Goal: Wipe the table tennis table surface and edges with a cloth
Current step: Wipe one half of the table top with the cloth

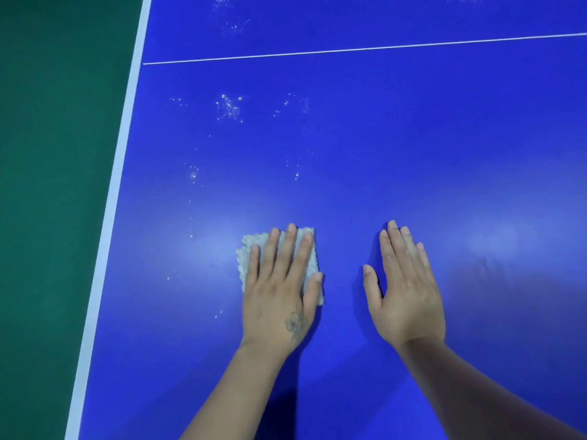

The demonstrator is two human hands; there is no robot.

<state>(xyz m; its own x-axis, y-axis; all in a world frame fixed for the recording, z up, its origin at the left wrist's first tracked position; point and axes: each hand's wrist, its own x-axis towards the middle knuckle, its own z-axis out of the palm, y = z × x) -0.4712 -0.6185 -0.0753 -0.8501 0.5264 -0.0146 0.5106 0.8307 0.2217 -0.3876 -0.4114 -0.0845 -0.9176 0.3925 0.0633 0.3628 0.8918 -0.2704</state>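
Observation:
A blue table tennis table point(397, 147) fills most of the view. My left hand point(281, 290) lies flat, fingers spread, on a small pale grey cloth point(251, 249) and presses it onto the surface. The cloth shows past the fingertips and at both sides of the hand. To its right my right hand point(405, 287) rests palm down on the bare blue surface, fingers together, holding nothing. White specks point(228, 108) are scattered over the surface beyond and left of the cloth.
The table's white edge stripe point(111, 214) runs diagonally down the left side, with green floor point(47, 185) beyond it. A thin white line point(349, 50) crosses the table at the far end, with more specks point(233, 25) past it.

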